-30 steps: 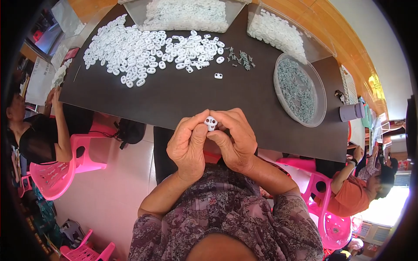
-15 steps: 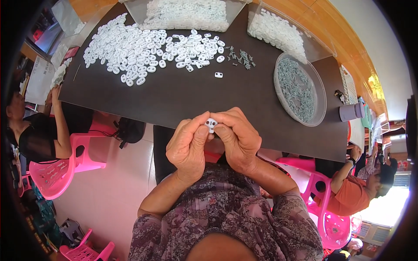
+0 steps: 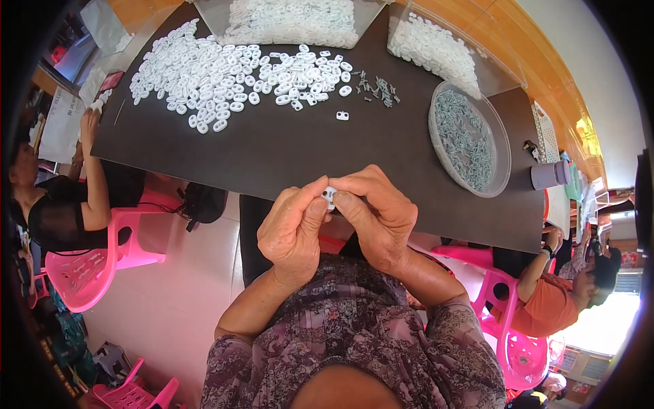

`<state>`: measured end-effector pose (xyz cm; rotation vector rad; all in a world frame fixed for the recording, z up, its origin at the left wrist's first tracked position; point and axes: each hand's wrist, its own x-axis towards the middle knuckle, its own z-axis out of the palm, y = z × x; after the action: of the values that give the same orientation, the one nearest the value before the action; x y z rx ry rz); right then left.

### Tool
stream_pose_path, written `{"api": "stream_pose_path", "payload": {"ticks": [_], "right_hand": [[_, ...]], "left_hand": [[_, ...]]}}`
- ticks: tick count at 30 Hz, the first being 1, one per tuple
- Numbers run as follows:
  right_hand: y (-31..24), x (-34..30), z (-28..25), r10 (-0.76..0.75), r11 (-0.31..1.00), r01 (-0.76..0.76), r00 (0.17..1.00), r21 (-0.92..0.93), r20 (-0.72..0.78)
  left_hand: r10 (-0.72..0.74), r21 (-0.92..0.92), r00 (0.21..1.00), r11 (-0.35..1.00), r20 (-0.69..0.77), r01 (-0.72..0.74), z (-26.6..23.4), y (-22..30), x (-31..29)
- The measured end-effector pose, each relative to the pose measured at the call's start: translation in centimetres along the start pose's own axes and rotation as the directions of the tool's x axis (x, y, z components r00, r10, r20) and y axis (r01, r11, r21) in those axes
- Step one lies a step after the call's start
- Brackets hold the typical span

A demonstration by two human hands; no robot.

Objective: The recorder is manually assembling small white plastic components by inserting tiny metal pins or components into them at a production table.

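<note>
My left hand (image 3: 294,228) and my right hand (image 3: 376,215) meet above the near edge of the dark table (image 3: 272,153). Both pinch one small white plastic piece (image 3: 330,195) between their fingertips; most of it is hidden by the fingers. Farther out on the table lies a wide heap of white plastic pieces (image 3: 225,71). A lone white piece (image 3: 342,115) sits apart, and a small cluster of grey screws (image 3: 378,88) lies beside the heap.
A round clear dish of grey screws (image 3: 469,140) stands at the right. Clear bins of white pieces (image 3: 293,19) line the far edge. A grey cup (image 3: 548,174) sits far right. People sit on pink chairs (image 3: 85,266) at left and right.
Both hands have stayed together on the white piece; the fingers have shifted only slightly around it.
</note>
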<state>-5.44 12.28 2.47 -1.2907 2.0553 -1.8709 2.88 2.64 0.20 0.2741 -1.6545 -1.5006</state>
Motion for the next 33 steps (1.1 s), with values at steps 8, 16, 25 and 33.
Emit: {"api": "stream_pose_path", "payload": {"ticks": [8,16,25,33], "right_hand": [[-0.5,0.1,0.4,-0.09,0.986,0.091,0.996,-0.137,0.011],[0.7,-0.3,0.1,-0.165,0.964,0.165,0.986,-0.21,0.017],[0.9,-0.4,0.6,-0.197,0.964,0.191,0.98,-0.185,-0.013],[1.1,-0.3,1.5,-0.251,0.951,0.237,0.967,-0.2,-0.047]], "left_hand": [[0.079,0.148,0.996,0.986,-0.039,-0.073,-0.1,0.0,0.4],[-0.115,-0.183,0.993,0.976,0.024,0.117,-0.1,-0.5,0.1],[-0.042,-0.154,0.999,0.987,-0.019,0.038,0.0,-1.2,-0.2],[-0.095,-0.233,0.993,0.97,-0.077,0.075,0.5,-0.8,-0.5]]}}
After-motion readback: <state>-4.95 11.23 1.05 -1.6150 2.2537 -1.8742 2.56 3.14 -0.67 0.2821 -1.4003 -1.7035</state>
